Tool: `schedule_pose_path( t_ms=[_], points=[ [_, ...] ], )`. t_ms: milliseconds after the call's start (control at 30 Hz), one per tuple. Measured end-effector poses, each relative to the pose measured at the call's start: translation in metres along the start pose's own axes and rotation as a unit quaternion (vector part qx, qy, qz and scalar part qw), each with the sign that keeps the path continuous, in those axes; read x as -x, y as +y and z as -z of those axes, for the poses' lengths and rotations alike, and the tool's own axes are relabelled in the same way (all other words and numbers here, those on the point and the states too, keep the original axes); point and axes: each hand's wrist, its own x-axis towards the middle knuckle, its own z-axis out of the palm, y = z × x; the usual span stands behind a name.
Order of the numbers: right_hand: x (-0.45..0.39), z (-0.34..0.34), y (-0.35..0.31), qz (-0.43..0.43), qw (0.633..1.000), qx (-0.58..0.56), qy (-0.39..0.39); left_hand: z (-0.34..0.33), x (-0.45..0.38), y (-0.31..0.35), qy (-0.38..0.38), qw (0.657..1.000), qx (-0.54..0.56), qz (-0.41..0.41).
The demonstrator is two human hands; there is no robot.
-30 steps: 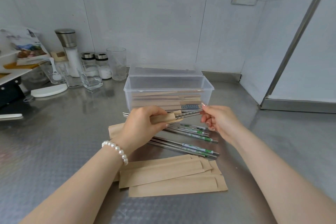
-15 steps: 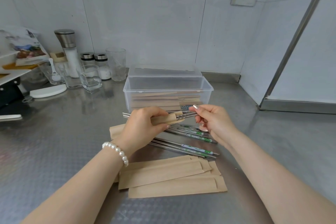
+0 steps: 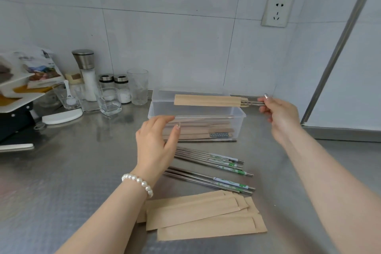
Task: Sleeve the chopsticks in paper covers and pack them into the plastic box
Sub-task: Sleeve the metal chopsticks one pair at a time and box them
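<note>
Spanning the view, the steel bench (image 3: 72, 171) carries the plastic box (image 3: 237, 112), placed crosswise so long items drop in flat. Right hand (image 3: 278, 117) pinches the sleeved chopsticks (image 3: 207, 100) by their bare ends, level above the box; left hand (image 3: 157, 140), released, steadies its rim. Bare chopsticks (image 3: 208, 159) and paper covers (image 3: 198, 212) wait nearer, within reach.

Sleeved pair (image 3: 208, 100) now off left hand (image 3: 157, 142), in right hand (image 3: 278, 114) only, raised over plastic box (image 3: 239, 112).
</note>
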Motion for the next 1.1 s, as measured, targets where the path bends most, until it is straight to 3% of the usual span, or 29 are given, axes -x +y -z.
schedule_pose_path(
  t_ms=[167,433,500,600,733,800,900,1000,1100],
  points=[
    [-0.027,-0.028,-0.017,0.023,0.994,0.101,-0.036,-0.003,0.001,-0.003,-0.022,1.0,0.017,0.006],
    [-0.03,-0.075,0.001,-0.012,0.962,0.237,-0.137,-0.007,0.0,-0.009,-0.042,0.998,0.03,0.027],
    [-0.029,-0.08,0.004,-0.004,0.933,0.332,-0.141,-0.007,0.001,-0.008,-0.05,0.998,0.024,0.013],
    [-0.025,-0.081,0.012,0.05,0.859,0.498,-0.108,-0.007,0.002,-0.007,-0.066,0.998,0.012,0.0],
    [-0.019,-0.077,0.018,0.101,0.804,0.575,-0.117,-0.007,0.003,-0.008,-0.083,0.997,0.003,0.001],
    [-0.019,-0.073,0.015,0.109,0.811,0.564,-0.111,-0.008,0.004,-0.008,-0.088,0.996,-0.004,0.0],
    [-0.018,-0.062,0.007,0.123,0.855,0.498,-0.08,-0.007,0.005,-0.005,-0.122,0.992,0.002,-0.009],
    [-0.005,-0.047,0.001,0.165,0.907,0.382,-0.064,-0.007,0.008,-0.001,-0.215,0.976,0.007,-0.038],
    [0.022,-0.032,-0.002,0.171,0.919,0.334,-0.123,-0.011,0.013,0.008,-0.331,0.941,-0.011,-0.064]
  ],
)
